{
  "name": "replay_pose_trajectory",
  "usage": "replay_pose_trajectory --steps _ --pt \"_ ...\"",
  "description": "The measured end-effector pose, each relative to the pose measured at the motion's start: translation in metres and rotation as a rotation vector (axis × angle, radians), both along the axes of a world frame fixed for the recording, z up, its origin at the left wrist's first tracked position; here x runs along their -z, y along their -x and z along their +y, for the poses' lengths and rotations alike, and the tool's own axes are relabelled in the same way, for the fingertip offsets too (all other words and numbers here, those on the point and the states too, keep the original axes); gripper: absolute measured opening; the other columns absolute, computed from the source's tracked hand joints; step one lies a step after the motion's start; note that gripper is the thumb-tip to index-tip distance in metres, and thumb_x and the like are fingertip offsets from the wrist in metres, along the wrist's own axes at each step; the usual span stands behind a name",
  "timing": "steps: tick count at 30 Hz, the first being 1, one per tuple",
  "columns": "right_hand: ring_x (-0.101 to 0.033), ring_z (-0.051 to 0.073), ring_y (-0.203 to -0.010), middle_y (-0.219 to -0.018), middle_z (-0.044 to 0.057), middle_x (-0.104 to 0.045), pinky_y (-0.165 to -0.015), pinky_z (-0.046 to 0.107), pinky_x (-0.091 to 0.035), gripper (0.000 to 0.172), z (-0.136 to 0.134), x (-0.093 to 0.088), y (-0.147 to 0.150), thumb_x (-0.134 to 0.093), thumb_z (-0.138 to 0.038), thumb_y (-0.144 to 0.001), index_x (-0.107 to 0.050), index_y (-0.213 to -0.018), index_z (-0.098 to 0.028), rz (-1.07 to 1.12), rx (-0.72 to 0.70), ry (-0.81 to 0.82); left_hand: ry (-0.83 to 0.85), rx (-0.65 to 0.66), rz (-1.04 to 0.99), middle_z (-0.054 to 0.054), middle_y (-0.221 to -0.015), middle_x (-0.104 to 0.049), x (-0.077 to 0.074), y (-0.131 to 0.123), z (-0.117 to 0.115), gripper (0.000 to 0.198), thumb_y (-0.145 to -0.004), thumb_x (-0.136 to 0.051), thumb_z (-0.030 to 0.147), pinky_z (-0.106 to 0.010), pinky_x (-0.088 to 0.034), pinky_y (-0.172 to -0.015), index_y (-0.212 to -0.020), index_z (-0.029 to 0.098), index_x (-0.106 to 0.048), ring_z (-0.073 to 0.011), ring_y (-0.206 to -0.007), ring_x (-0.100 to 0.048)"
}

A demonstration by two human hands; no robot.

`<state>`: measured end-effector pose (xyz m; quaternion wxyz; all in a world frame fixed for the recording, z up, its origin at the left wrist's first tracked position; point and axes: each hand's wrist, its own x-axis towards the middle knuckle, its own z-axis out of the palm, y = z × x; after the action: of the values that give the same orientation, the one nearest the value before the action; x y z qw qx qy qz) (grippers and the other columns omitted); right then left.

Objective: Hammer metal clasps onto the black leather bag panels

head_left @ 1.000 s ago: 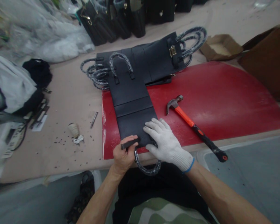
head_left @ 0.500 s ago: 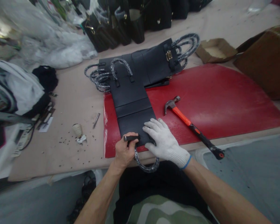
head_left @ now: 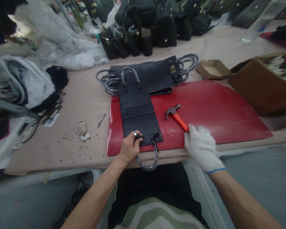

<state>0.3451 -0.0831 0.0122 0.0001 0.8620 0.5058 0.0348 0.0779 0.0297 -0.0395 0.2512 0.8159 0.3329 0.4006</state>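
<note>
My bare left hand (head_left: 130, 145) pinches a short metal-ended punch (head_left: 135, 134) over the near end of a black leather bag panel (head_left: 139, 122). The panel lies on a red mat (head_left: 200, 105). A plastic-wrapped loop handle (head_left: 147, 167) hangs from the panel's near end past the table edge, and another wrapped handle (head_left: 130, 70) arches at its far end. To the right, my right hand (head_left: 202, 144), in a white knit glove, is closed over the grip of a claw hammer (head_left: 180, 121). The hammer's head rests on the mat; the glove hides its black grip.
Behind the panel lies a stack of black panels (head_left: 162, 76) with wrapped handles. On the left are a thread cone (head_left: 82, 128), a thin metal rod (head_left: 101, 121) and scattered small black bits. Cardboard boxes (head_left: 262, 89) stand at right, black bags (head_left: 165, 27) at the back.
My right hand has left the panel and moved right onto the hammer's grip, uncovering the right handle tab. My left hand keeps the punch at the panel's near end. The view has tilted up.
</note>
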Motion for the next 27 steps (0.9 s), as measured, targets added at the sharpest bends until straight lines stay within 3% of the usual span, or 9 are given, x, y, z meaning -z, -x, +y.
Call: replay_pose_trajectory --steps 3,6,9,12,15,18,22,24,27 --pt "-0.065 0.037 -0.094 -0.107 0.022 -0.062 -0.070 0.042 -0.050 0.035 -0.001 -0.002 -0.005 -0.037 -0.029 -0.103 -0.062 -0.117 -0.010 0.030 0.058 0.163 0.019 -0.003 0.006 -0.005 -0.094 -0.075 0.002 0.000 0.000 0.014 -0.093 -0.057 0.014 -0.028 -0.061 -0.081 -0.103 0.021 -0.062 -0.0190 -0.088 -0.075" --pt "-0.067 0.034 -0.092 -0.106 0.023 -0.064 -0.073 0.041 -0.050 0.028 0.005 -0.007 -0.008 -0.041 -0.024 -0.099 -0.060 -0.115 -0.009 0.254 0.123 0.165 0.036 0.006 0.003 -0.005 -0.095 -0.075 0.002 0.000 0.001 0.014 -0.093 -0.056 0.015 -0.029 -0.061 -0.082 -0.103 0.022 -0.062 -0.0198 -0.089 -0.075" --pt "-0.066 0.025 -0.074 -0.082 0.010 -0.064 -0.068 0.035 -0.049 0.024 0.009 -0.025 -0.008 -0.041 -0.022 -0.097 -0.057 -0.112 -0.012 0.394 0.141 0.120 0.047 0.019 0.002 -0.005 -0.093 -0.075 0.003 -0.001 0.001 0.014 -0.093 -0.056 0.015 -0.029 -0.061 -0.080 -0.103 0.022 -0.062 -0.0198 -0.087 -0.075" --pt "-0.054 0.018 -0.054 -0.065 -0.004 -0.051 -0.052 0.028 -0.044 0.023 0.005 -0.061 0.004 -0.040 -0.032 -0.100 -0.054 -0.111 -0.019 0.759 0.080 -0.121 0.044 0.017 -0.004 -0.004 -0.093 -0.075 0.004 -0.002 0.002 0.013 -0.093 -0.057 0.015 -0.028 -0.061 -0.077 -0.103 0.022 -0.062 -0.0195 -0.085 -0.075" --pt "-0.047 0.015 -0.049 -0.064 -0.007 -0.047 -0.047 0.026 -0.043 0.029 -0.007 -0.102 0.029 -0.046 -0.048 -0.101 -0.055 -0.112 -0.023 1.184 -0.089 -0.446 0.033 0.014 -0.020 -0.005 -0.093 -0.074 0.006 -0.003 0.001 0.013 -0.093 -0.057 0.015 -0.028 -0.060 -0.077 -0.103 0.021 -0.063 -0.0194 -0.085 -0.075" --pt "-0.055 0.015 -0.054 -0.066 -0.004 -0.056 -0.051 0.026 -0.044 0.030 -0.016 -0.120 0.048 -0.043 -0.049 -0.104 -0.058 -0.104 -0.023 1.016 -0.297 -0.461 0.024 0.009 -0.022 -0.005 -0.093 -0.075 0.007 -0.003 0.001 0.014 -0.093 -0.056 0.015 -0.028 -0.060 -0.078 -0.103 0.021 -0.063 -0.0192 -0.085 -0.075" --pt "-0.056 0.018 -0.050 -0.062 0.002 -0.062 -0.049 0.028 -0.033 0.026 -0.016 -0.112 0.054 -0.045 -0.040 -0.099 -0.055 -0.082 -0.024 0.501 -0.468 -0.219 0.013 -0.003 0.000 -0.004 -0.090 -0.074 0.008 -0.004 0.000 0.013 -0.092 -0.057 0.014 -0.028 -0.059 -0.073 -0.101 0.021 -0.063 -0.0196 -0.080 -0.075" --pt "-0.057 0.018 -0.049 -0.062 0.003 -0.063 -0.049 0.029 -0.031 0.025 -0.015 -0.116 0.053 -0.046 -0.037 -0.097 -0.051 -0.076 -0.025 0.391 -0.493 -0.160 0.009 -0.011 0.013 -0.004 -0.088 -0.074 0.008 -0.004 0.000 0.014 -0.091 -0.058 0.014 -0.027 -0.059 -0.071 -0.101 0.022 -0.064 -0.0195 -0.078 -0.074" --pt "-0.057 0.019 -0.049 -0.065 0.003 -0.064 -0.049 0.030 -0.036 0.023 -0.017 -0.131 0.054 -0.044 -0.041 -0.102 -0.057 -0.088 -0.027 0.479 -0.479 -0.359 0.008 -0.005 0.018 -0.004 -0.090 -0.074 0.007 -0.003 -0.001 0.015 -0.091 -0.058 0.013 -0.028 -0.060 -0.074 -0.102 0.022 -0.064 -0.0193 -0.081 -0.075"
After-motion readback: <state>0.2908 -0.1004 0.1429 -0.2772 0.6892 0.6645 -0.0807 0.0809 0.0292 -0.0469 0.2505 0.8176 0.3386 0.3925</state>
